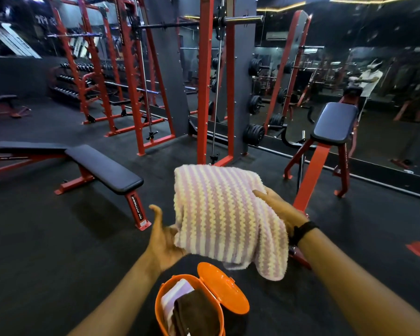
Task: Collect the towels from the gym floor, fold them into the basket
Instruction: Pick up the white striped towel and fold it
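A folded towel with lilac and cream stripes is held at chest height between both hands. My left hand supports its lower left edge from beneath with the palm up and the thumb raised. My right hand, with a black band on the wrist, holds the right side, thumb lying on top. Directly below stands an orange basket with its lid swung open to the right. Inside it lie a folded lilac striped towel and a dark brown towel.
A flat black bench on red legs stands to the left. An angled padded bench on a red frame stands to the right, close to my right arm. Red racks with weight plates and a mirror wall fill the back. Black rubber flooring surrounds the basket.
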`<state>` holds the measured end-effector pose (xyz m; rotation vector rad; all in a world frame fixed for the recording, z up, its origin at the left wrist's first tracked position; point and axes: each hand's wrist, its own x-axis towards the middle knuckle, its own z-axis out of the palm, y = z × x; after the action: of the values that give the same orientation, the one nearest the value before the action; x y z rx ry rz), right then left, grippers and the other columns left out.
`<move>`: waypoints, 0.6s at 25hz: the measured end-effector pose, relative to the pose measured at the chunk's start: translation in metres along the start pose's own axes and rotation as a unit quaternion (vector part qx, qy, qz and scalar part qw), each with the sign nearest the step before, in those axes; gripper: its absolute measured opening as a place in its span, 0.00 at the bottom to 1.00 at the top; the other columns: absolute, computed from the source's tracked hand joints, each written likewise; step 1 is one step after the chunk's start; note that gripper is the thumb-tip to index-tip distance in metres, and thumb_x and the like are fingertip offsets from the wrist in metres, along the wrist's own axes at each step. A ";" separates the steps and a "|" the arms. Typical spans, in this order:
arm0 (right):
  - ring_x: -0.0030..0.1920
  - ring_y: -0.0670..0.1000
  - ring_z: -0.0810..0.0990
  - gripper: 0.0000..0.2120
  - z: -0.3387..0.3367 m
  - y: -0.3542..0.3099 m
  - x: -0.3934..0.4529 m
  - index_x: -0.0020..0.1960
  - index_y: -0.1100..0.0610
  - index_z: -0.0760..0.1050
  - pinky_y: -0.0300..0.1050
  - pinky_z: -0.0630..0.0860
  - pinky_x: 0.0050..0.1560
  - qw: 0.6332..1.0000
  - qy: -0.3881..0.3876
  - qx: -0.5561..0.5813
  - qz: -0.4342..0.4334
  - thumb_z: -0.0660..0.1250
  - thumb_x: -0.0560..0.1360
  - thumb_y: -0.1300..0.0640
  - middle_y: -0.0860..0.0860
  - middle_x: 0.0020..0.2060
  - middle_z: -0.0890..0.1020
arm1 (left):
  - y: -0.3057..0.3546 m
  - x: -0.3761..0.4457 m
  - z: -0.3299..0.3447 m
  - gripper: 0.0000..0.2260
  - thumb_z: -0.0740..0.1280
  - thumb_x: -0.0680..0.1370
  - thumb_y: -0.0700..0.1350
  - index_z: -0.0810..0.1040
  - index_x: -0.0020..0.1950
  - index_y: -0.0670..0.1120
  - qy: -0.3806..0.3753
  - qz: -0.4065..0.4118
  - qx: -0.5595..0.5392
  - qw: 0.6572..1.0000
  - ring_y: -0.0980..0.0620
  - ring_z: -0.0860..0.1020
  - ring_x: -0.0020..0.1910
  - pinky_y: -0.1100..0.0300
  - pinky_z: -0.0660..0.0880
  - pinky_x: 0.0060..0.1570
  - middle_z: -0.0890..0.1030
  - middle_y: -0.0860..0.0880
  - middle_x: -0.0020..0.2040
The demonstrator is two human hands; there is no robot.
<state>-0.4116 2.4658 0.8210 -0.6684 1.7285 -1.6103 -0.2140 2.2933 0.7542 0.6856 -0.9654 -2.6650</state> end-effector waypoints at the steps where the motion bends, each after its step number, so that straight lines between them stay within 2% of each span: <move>1: 0.55 0.49 0.80 0.17 0.000 0.002 0.000 0.67 0.50 0.68 0.42 0.78 0.49 1.000 -0.008 -0.021 0.000 0.63 0.79 0.56 0.50 0.59 0.78 | 0.008 -0.002 0.006 0.40 0.55 0.66 0.77 0.76 0.61 0.47 -0.006 0.007 0.024 1.000 0.37 0.80 0.55 0.40 0.75 0.54 0.83 0.41 0.54; 3: 0.58 0.51 0.79 0.23 0.004 0.006 -0.001 0.68 0.49 0.68 0.49 0.77 0.58 0.997 -0.010 -0.075 0.010 0.69 0.75 0.51 0.50 0.61 0.77 | 0.021 -0.008 0.021 0.46 0.71 0.53 0.75 0.76 0.61 0.46 -0.023 -0.009 0.089 0.996 0.37 0.80 0.56 0.41 0.76 0.53 0.83 0.40 0.55; 4: 0.59 0.51 0.78 0.28 0.007 0.009 -0.002 0.68 0.48 0.68 0.52 0.75 0.61 0.995 -0.007 -0.096 0.015 0.72 0.72 0.47 0.49 0.62 0.77 | 0.026 -0.009 0.025 0.48 0.77 0.45 0.71 0.77 0.58 0.45 -0.004 -0.016 0.125 0.992 0.37 0.79 0.55 0.42 0.75 0.52 0.83 0.39 0.52; 5: 0.59 0.50 0.78 0.32 0.010 0.011 -0.003 0.68 0.47 0.68 0.54 0.74 0.63 0.994 -0.013 -0.105 0.013 0.75 0.68 0.43 0.48 0.61 0.77 | 0.030 -0.008 0.028 0.47 0.80 0.42 0.65 0.77 0.55 0.45 0.021 -0.019 0.154 0.988 0.38 0.79 0.54 0.43 0.75 0.51 0.84 0.40 0.48; 7: 0.59 0.51 0.78 0.36 0.012 0.013 -0.003 0.68 0.48 0.67 0.56 0.74 0.64 0.996 -0.010 -0.084 0.011 0.76 0.65 0.42 0.48 0.61 0.77 | 0.039 -0.005 0.034 0.32 0.82 0.55 0.53 0.77 0.54 0.44 0.040 -0.007 0.169 0.985 0.40 0.79 0.49 0.43 0.75 0.52 0.85 0.41 0.42; 8: 0.59 0.52 0.79 0.34 0.012 0.012 -0.003 0.68 0.50 0.67 0.56 0.74 0.63 0.998 -0.007 -0.058 0.013 0.75 0.67 0.44 0.50 0.60 0.78 | 0.043 -0.005 0.036 0.24 0.79 0.61 0.47 0.77 0.54 0.43 0.039 -0.001 0.169 0.985 0.41 0.79 0.48 0.44 0.75 0.54 0.84 0.41 0.41; 9: 0.58 0.53 0.79 0.29 0.011 0.012 -0.004 0.68 0.50 0.67 0.55 0.75 0.61 1.000 -0.005 -0.025 0.019 0.72 0.71 0.45 0.51 0.60 0.78 | 0.045 -0.004 0.036 0.21 0.77 0.62 0.43 0.78 0.53 0.42 0.037 0.006 0.161 0.986 0.42 0.80 0.46 0.44 0.74 0.56 0.83 0.41 0.42; 11: 0.58 0.54 0.80 0.23 0.007 0.015 -0.008 0.65 0.49 0.69 0.54 0.76 0.58 0.998 -0.027 0.036 0.047 0.61 0.76 0.39 0.52 0.59 0.79 | 0.044 -0.003 0.034 0.13 0.74 0.66 0.41 0.78 0.49 0.42 0.039 0.017 0.149 0.988 0.44 0.79 0.44 0.45 0.73 0.56 0.83 0.42 0.41; 12: 0.59 0.56 0.79 0.25 0.005 0.020 -0.010 0.64 0.48 0.71 0.56 0.74 0.60 0.994 -0.048 0.077 0.065 0.55 0.75 0.34 0.53 0.59 0.80 | 0.042 -0.005 0.034 0.09 0.72 0.69 0.41 0.78 0.48 0.42 0.039 0.021 0.143 0.989 0.45 0.79 0.43 0.46 0.73 0.54 0.83 0.43 0.38; 13: 0.59 0.57 0.79 0.30 0.004 0.027 -0.013 0.64 0.48 0.72 0.59 0.73 0.62 0.986 -0.068 0.127 0.087 0.51 0.73 0.30 0.53 0.59 0.81 | 0.041 -0.005 0.033 0.09 0.71 0.70 0.40 0.77 0.48 0.42 0.033 0.023 0.138 0.990 0.45 0.79 0.43 0.47 0.73 0.52 0.83 0.43 0.36; 15: 0.58 0.60 0.80 0.37 0.005 0.039 -0.017 0.62 0.50 0.74 0.60 0.75 0.58 0.965 -0.085 0.214 0.128 0.46 0.70 0.25 0.56 0.58 0.82 | 0.042 0.001 0.028 0.17 0.73 0.67 0.40 0.77 0.54 0.41 0.051 0.034 0.172 0.983 0.45 0.78 0.45 0.49 0.74 0.49 0.82 0.43 0.41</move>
<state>-0.3936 2.4799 0.7841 -0.3430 1.2303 -1.6164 -0.2265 2.2764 0.8008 0.8314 -1.4096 -2.3991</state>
